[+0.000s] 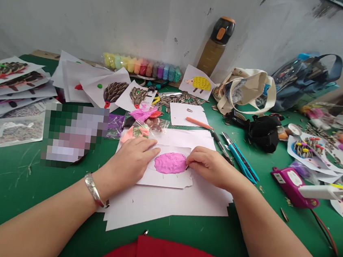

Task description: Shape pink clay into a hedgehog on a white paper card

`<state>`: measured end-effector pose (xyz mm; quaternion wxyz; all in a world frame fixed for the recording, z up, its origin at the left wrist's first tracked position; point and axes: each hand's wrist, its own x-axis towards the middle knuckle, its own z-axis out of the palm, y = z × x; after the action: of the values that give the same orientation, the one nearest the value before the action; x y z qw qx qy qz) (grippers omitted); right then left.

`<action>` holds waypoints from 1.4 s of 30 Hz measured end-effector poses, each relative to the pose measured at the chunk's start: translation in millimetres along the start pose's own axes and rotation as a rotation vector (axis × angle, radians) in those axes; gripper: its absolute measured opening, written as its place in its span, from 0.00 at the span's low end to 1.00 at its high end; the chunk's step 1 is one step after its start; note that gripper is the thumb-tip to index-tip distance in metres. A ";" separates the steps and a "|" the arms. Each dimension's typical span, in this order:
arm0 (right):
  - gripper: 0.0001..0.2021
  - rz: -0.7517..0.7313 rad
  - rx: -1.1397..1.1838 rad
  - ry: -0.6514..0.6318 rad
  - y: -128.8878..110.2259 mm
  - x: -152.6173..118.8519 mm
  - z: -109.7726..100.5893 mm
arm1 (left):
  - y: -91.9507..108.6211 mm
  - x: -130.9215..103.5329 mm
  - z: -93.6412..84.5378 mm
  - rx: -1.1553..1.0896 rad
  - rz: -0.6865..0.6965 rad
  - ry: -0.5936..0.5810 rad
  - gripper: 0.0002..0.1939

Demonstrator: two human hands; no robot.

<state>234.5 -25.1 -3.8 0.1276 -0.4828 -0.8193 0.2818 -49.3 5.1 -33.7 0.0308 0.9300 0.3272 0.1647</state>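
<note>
A small white card lies on larger white sheets, and a pink oval of clay covers part of its drawn outline. My left hand rests on the card's left side with fingers apart, holding nothing. At the right end of the clay, the fingertips of my right hand are pinched together; a small dark bit shows beside them, too small to name. Bags of orange clay and pink clay sit just behind my left hand.
Sunflower seeds, a row of coloured clay and a bottle stand at the back. Right of the sheets are blue cutters, a black pouch and a magenta glue gun. Seed-covered pictures are stacked left.
</note>
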 end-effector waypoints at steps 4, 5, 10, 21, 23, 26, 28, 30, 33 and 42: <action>0.11 0.017 0.024 0.012 -4.6 -1.8 0.7 | 0.2 0.2 0.0 -0.005 0.002 0.001 0.19; 0.11 0.009 0.027 -0.001 -6.2 -2.6 0.8 | 0.3 0.3 0.2 -0.008 0.000 0.002 0.19; 0.12 -0.005 -0.053 -0.003 -13.3 -3.2 1.9 | 0.7 0.3 0.8 -0.028 -0.017 0.003 0.18; 0.12 0.057 -0.040 0.006 -13.0 -4.1 1.1 | 0.8 0.7 0.0 -0.025 -0.012 0.005 0.18; 0.12 0.066 -0.018 0.014 -13.4 -4.5 1.1 | 1.1 1.0 -0.2 -0.027 -0.016 0.005 0.18; 0.11 0.016 0.021 -0.027 -16.1 -4.7 2.4 | 1.4 1.2 -0.6 -0.034 -0.008 0.004 0.18; 0.12 -0.024 -0.006 -0.033 -17.8 -4.4 4.4 | 1.3 1.2 -0.5 -0.031 -0.005 0.008 0.18; 0.12 -0.032 -0.063 -0.011 -18.3 -4.1 6.3 | 1.1 1.0 -0.3 -0.021 -0.008 0.008 0.18; 0.12 -0.018 -0.104 0.022 -18.8 -4.8 7.7 | 0.8 1.0 -0.3 -0.010 -0.003 0.008 0.17; 0.12 -0.042 -0.133 0.016 -20.7 -2.0 11.9 | 0.8 1.1 -0.6 -0.005 0.011 0.013 0.17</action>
<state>214.9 -38.6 -1.2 0.1076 -0.4754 -0.8450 0.2200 -48.2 5.2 -32.6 0.0302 0.9306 0.3218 0.1718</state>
